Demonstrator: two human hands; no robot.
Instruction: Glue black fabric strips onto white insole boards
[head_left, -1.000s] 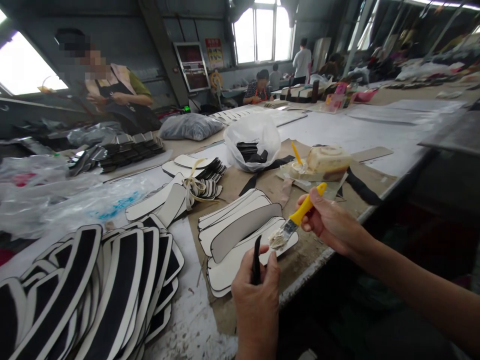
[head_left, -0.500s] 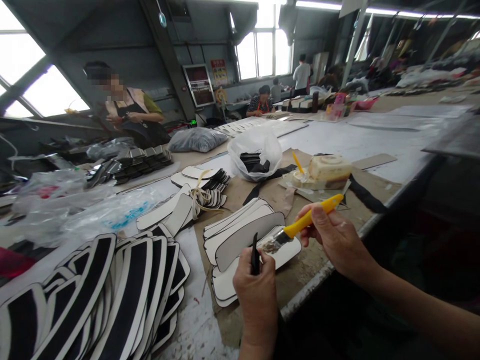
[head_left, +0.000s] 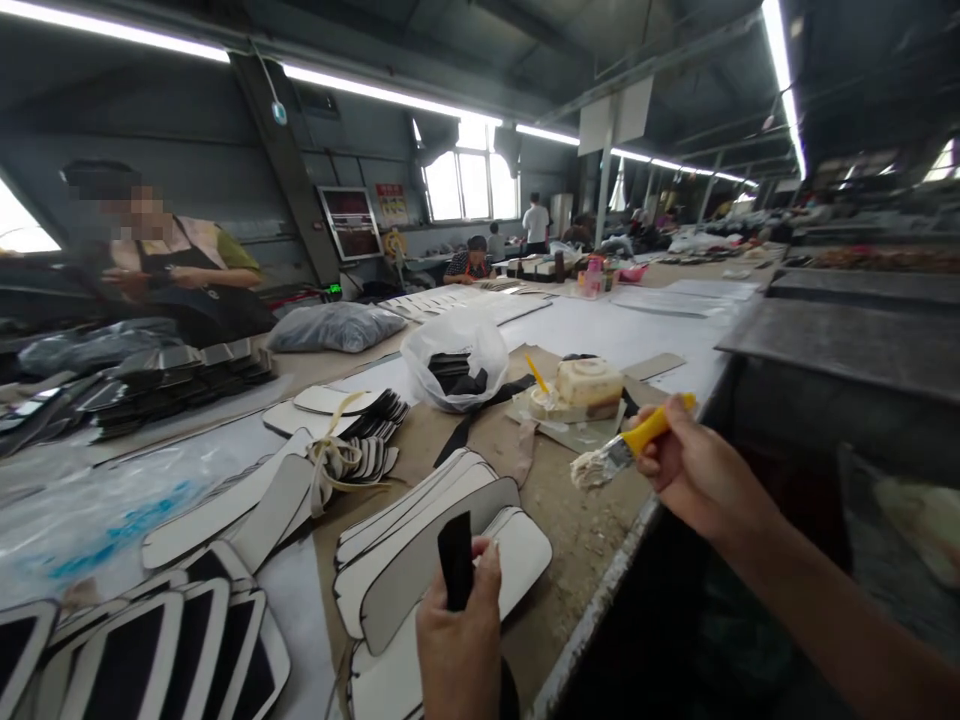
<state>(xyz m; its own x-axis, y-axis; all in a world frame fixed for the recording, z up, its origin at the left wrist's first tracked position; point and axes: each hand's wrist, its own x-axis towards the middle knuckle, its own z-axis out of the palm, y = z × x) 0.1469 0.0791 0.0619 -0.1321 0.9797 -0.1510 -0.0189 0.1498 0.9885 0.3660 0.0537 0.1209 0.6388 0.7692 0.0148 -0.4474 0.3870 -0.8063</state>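
Between the thumb and fingers of my left hand [head_left: 461, 630] a black strip [head_left: 454, 560] stands up, its lower end hidden in the grip. My right hand [head_left: 694, 470] is closed around the yellow handle of a paintbrush [head_left: 651, 430]. Whitish paste coats the bristles, which hang in the air over the brown board [head_left: 577, 520]. Beneath and behind my left hand lie overlapping white curved pieces [head_left: 517, 550] with dark edges. Past the brush sits a paste-smeared plastic container [head_left: 589, 385], with a yellow stick [head_left: 536, 372] standing in paste beside it.
Several white pieces with black centres [head_left: 150, 650] fan out at lower left. A tied bundle [head_left: 330, 460] and a clear bag of black parts [head_left: 454, 365] lie further back. The table edge [head_left: 600, 610] runs along the right. A co-worker [head_left: 180, 260] stands at far left.
The brush has lifted off the white pieces, and my right hand has moved away from my left. The black strip now shows its broad face. The camera view has swung right.
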